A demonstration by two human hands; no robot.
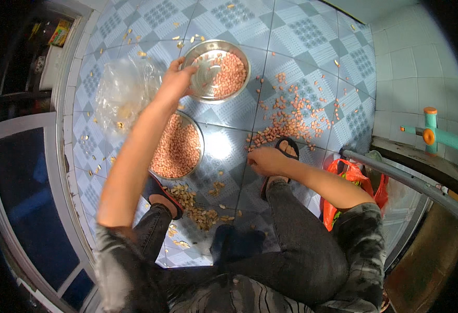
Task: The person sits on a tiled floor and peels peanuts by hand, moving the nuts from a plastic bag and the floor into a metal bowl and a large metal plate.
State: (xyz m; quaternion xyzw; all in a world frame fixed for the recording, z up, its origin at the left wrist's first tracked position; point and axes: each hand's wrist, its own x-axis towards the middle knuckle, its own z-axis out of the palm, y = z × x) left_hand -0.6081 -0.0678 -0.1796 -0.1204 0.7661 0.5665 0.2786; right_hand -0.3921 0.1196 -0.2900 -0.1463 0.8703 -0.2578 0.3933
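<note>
My left hand grips the left rim of a round stainless steel basin, thumb over the edge. Shelled pink peanuts lie heaped in its right half, and bare metal shows on the left. A second metal basin, full of peanuts, stands nearer me, partly covered by my left forearm. My right hand is curled low beside my right foot, at the near edge of loose peanuts spread over the floor. Its fingertips are hidden, so whether it holds anything is unclear.
A clear plastic bag lies left of the basins. Empty peanut shells are piled beside my left sandal. A red plastic bag sits under a grey rail at right. A sliding door frame borders the left.
</note>
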